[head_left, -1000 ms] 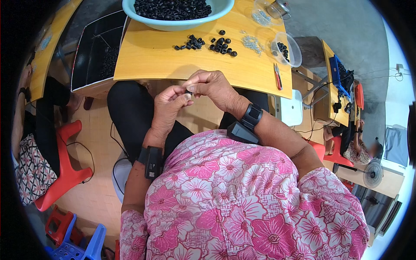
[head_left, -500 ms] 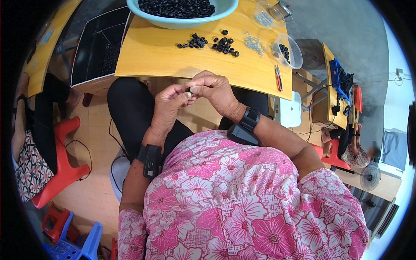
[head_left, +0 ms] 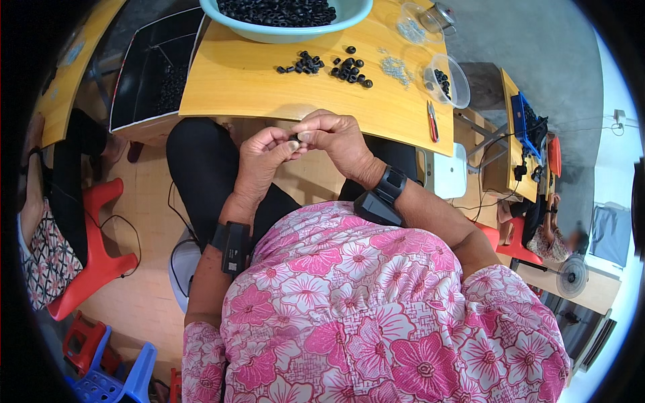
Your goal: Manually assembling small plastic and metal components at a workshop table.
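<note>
Above my lap, just off the table's near edge, my two hands meet fingertip to fingertip. My left hand (head_left: 264, 156) pinches a small black part (head_left: 294, 138), mostly hidden by the fingers. From the other side, my right hand (head_left: 334, 140) closes thumb and forefinger at the same black part. On the yellow table (head_left: 242, 87) beyond lie a pile of small black tubular pieces (head_left: 306, 63), a pile of rounder black pieces (head_left: 351, 70) and a scatter of small clear or silvery bits (head_left: 396, 69).
A light blue basin (head_left: 289, 31) full of black pieces stands at the far edge. Clear plastic tubs (head_left: 457, 84) and a metal cup (head_left: 443, 17) are at the right, near red-handled snips (head_left: 433, 122). A black-lined box (head_left: 144, 101) sits left of the table. Other people sit at both sides.
Both hands stay together at nearly the same spot, with only slight finger movement. The view has shifted a little.
</note>
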A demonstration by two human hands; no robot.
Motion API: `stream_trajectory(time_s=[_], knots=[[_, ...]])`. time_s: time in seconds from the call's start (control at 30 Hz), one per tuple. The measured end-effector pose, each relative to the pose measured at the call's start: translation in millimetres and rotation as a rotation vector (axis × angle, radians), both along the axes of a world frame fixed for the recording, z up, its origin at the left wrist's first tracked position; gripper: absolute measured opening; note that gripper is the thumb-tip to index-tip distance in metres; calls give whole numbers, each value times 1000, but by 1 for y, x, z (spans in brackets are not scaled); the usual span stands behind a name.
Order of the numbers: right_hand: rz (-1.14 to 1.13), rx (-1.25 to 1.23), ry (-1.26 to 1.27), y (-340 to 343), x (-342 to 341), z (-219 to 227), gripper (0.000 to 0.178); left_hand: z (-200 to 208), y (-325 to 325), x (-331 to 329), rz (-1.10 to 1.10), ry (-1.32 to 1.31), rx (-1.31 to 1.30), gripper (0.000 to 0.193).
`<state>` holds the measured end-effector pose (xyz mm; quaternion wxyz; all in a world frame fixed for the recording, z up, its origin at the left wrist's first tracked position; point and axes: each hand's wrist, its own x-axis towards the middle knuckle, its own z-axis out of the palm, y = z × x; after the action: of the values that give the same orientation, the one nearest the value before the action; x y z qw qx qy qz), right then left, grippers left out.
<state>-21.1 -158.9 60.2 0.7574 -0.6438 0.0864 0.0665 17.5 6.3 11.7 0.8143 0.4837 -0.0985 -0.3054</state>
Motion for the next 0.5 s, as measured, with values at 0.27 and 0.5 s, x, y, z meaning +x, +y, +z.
stream_trajectory(time_s=[0.27, 0.5], knots=[[-1, 94, 78, -3, 1, -3, 16, -3, 1, 1, -3, -74, 30, 8], [27, 191, 196, -8, 2, -4, 16, -4, 2, -2, 35, -144, 45, 8]])
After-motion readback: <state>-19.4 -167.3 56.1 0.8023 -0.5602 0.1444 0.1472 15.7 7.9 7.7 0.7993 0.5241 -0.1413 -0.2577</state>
